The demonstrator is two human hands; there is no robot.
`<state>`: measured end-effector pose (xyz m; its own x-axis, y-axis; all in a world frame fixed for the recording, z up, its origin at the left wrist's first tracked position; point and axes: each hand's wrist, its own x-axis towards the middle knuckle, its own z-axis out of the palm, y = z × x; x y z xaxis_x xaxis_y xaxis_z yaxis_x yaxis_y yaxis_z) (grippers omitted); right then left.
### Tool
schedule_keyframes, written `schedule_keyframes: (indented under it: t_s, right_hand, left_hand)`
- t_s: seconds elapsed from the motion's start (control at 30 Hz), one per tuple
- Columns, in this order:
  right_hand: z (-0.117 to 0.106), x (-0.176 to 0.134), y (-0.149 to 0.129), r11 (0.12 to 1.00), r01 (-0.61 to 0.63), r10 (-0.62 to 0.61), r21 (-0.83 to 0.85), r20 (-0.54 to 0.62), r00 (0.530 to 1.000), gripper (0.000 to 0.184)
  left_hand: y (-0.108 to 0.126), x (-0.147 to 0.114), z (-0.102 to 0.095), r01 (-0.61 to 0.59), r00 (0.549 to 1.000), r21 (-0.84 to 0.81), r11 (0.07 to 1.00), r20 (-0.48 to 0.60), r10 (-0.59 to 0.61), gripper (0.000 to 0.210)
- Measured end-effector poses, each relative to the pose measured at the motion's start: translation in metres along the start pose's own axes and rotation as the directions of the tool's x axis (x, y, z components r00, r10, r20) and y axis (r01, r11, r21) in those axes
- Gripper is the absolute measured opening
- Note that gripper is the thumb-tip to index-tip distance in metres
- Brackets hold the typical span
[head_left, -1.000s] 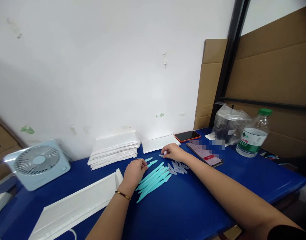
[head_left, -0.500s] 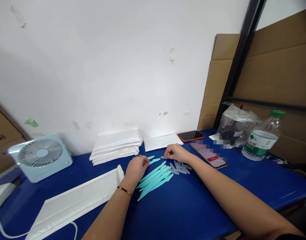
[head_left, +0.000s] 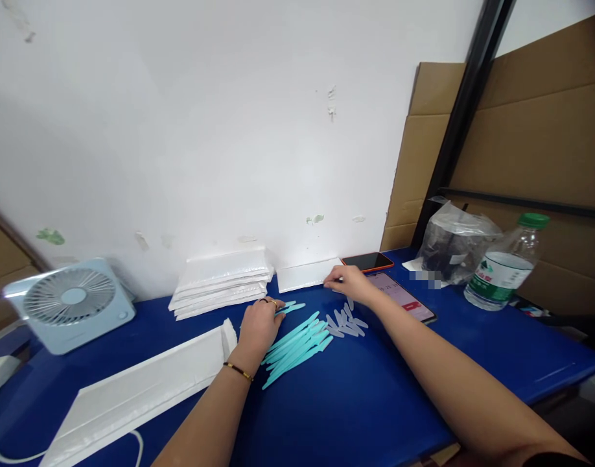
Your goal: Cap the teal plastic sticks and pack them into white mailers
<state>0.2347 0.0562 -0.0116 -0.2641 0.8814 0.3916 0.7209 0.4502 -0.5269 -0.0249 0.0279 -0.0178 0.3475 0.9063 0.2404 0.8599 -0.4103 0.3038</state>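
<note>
On the blue surface (head_left: 375, 402), far left, fan: light-blue fan (head_left: 74, 305), same spot as half a second ago.
Long packet: long white packet (head_left: 151, 383), slanted, upper end near left wrist; unmoved.
Stack: white packet stack (head_left: 220, 285) by the wall, behind left hand; unmoved.
Left hand: left hand (head_left: 261, 321) low over two loose teal sticks (head_left: 296, 305), touching them; fingers bent, can't tell if clamped.
Two loose sticks: poke out right of left hand; tips now closer together than half a second ago.
Teal pile: teal sticks pile (head_left: 300, 344) just right of left hand, fanned at a slant; unchanged.
Flat packet: flat white packet (head_left: 302, 275) near wall; unchanged.
Clear pieces: clear pieces (head_left: 349, 322) bunched beside teal pile, partly below right wrist.
Right hand: right hand (head_left: 353, 282) has moved back and away from left hand, now by flat packet's front right corner; fingers together. Small piece visible there earlier; can't make it out now.
Phones: orange-rimmed phone (head_left: 368, 261), lit phone (head_left: 404, 298) partly behind right arm; unmoved.
Far right: plastic bag (head_left: 455, 240), then green-capped bottle (head_left: 499, 266), upright; unmoved.
</note>
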Motion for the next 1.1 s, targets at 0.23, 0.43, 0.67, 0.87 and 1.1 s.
schedule_keyframes:
  t_s: [0.23,0.43,0.67,0.87,1.1]
  right_hand:
    - [-0.014,-0.011,0.029,0.986,-0.067,0.077,-0.154,0.064,0.995,0.012]
    - [0.004,-0.007,0.010,0.998,0.046,-0.037,-0.047,0.192,0.981,0.015]
    - [0.016,-0.009,0.001,0.977,0.087,-0.141,0.196,0.280,0.950,0.016]
    - [0.032,-0.006,-0.017,0.973,0.033,-0.099,0.229,0.280,0.955,0.017]
    - [-0.002,-0.015,-0.031,0.996,0.084,-0.090,0.032,0.242,0.966,0.017]
  left_hand:
    - [0.009,-0.007,-0.005,-0.030,0.981,-0.170,0.985,0.184,0.061,0.020]
    - [0.010,-0.006,-0.006,-0.056,0.987,-0.061,0.997,0.145,0.064,0.008]
    - [0.012,-0.003,-0.004,-0.062,0.989,-0.017,0.998,0.131,0.064,0.011]
    - [0.008,0.001,0.002,-0.081,0.987,-0.019,0.997,0.135,0.083,0.012]
    - [0.013,-0.006,-0.007,-0.062,0.994,-0.117,0.991,0.084,0.072,0.020]
